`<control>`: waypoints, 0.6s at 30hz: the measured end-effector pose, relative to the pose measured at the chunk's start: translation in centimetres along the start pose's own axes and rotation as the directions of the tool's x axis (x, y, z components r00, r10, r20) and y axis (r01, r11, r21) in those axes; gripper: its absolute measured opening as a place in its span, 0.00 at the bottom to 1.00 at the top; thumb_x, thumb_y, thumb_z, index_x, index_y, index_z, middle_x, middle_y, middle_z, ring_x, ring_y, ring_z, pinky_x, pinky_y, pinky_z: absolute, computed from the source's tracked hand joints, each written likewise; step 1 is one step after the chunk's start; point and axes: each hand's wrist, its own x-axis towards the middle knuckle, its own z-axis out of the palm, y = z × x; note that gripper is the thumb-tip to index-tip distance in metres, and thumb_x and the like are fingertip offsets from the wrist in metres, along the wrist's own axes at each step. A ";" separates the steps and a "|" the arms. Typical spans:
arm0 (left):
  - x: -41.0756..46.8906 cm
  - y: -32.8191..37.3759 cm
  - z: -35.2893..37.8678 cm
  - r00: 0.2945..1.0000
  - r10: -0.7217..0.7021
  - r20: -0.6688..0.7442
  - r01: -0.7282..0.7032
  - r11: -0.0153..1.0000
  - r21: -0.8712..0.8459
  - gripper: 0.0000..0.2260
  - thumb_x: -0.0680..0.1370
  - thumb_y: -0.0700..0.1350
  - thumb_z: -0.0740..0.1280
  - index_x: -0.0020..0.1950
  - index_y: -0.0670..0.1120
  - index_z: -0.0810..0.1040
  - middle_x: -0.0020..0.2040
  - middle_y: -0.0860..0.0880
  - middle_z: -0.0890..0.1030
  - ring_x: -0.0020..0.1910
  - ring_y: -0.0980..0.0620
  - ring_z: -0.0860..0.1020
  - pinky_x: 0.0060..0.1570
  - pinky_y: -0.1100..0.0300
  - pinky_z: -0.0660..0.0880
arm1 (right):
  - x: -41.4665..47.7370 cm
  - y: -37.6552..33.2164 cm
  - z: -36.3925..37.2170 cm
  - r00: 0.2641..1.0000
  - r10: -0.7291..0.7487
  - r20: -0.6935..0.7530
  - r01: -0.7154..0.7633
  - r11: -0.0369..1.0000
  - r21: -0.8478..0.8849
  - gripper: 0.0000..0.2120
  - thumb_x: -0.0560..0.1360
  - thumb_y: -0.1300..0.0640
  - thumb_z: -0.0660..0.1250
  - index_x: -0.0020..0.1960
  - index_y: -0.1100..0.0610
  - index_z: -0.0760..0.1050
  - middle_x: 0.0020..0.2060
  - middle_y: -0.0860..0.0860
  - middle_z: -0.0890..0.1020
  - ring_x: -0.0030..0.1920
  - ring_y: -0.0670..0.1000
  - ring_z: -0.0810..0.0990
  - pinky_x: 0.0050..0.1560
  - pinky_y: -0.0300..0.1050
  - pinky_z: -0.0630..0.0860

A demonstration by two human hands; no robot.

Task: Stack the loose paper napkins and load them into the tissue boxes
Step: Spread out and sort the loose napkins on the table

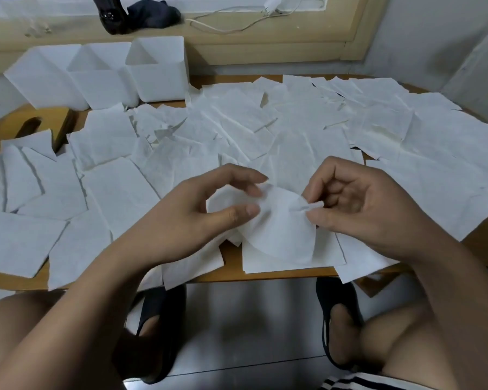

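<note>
Sitting at the wooden table (279,273), the person is holding one paper napkin (279,223) up between both hands, just above the table's near edge. The left hand (203,209) is pinching the napkin's left side, with the thumb below and the curled fingers above. The right hand (358,209) is gripping the opposite side, its thumb and fingertips closing narrowly on a small bunched corner. The sheet is bowing downward between the two hands and hanging over other napkins lying flat beneath it.

The loose napkins (237,130) are lying scattered over nearly the whole tabletop, overlapping at all angles. Some are showing creases and a few are drooping off the near edge. Three white tissue boxes (102,77) are standing in a row at the far left of the table, touching side by side, their open tops facing up. A wooden piece with an oval slot (48,122) is lying just in front of them, partly under napkins.

Under the table the person's feet in dark sandals (158,333) are resting on the grey floor. On the sill behind, a dark cloth (152,14) and a white cable (237,26) are lying.
</note>
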 end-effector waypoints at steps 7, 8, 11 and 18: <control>0.2 0.0 1.2 0.999 0.033 0.041 -0.035 0.999 0.037 0.18 0.80 0.55 0.74 0.70 0.59 0.79 0.72 0.60 0.75 0.76 0.57 0.71 0.74 0.56 0.68 | -1.3 -0.2 -0.7 0.995 0.047 0.091 -0.047 0.999 -0.011 0.08 0.75 0.67 0.74 0.49 0.57 0.79 0.44 0.59 0.83 0.43 0.61 0.81 0.46 0.48 0.79; 0.2 0.0 1.3 0.998 0.032 0.063 -0.035 0.999 0.037 0.17 0.81 0.54 0.74 0.69 0.58 0.80 0.73 0.60 0.75 0.76 0.58 0.72 0.74 0.57 0.68 | -1.4 -0.3 -0.8 0.993 0.052 0.102 -0.051 0.999 -0.009 0.08 0.74 0.67 0.73 0.49 0.57 0.79 0.44 0.59 0.83 0.43 0.57 0.82 0.46 0.47 0.79; 0.3 -0.2 1.3 0.990 -0.031 0.137 0.032 0.999 -0.001 0.07 0.82 0.50 0.74 0.59 0.55 0.84 0.61 0.58 0.84 0.62 0.57 0.81 0.64 0.57 0.76 | -1.6 -0.2 -1.1 0.993 0.068 0.095 -0.067 0.998 -0.018 0.09 0.75 0.68 0.75 0.50 0.57 0.80 0.44 0.59 0.83 0.43 0.58 0.82 0.47 0.46 0.80; 0.5 -0.9 1.0 0.991 -0.130 0.043 0.129 0.991 0.025 0.05 0.84 0.50 0.71 0.52 0.54 0.86 0.49 0.55 0.88 0.48 0.53 0.85 0.51 0.57 0.80 | -1.6 0.4 -1.9 0.983 0.183 -0.007 -0.183 0.980 -0.075 0.08 0.80 0.71 0.70 0.52 0.59 0.79 0.39 0.57 0.83 0.38 0.52 0.83 0.43 0.42 0.80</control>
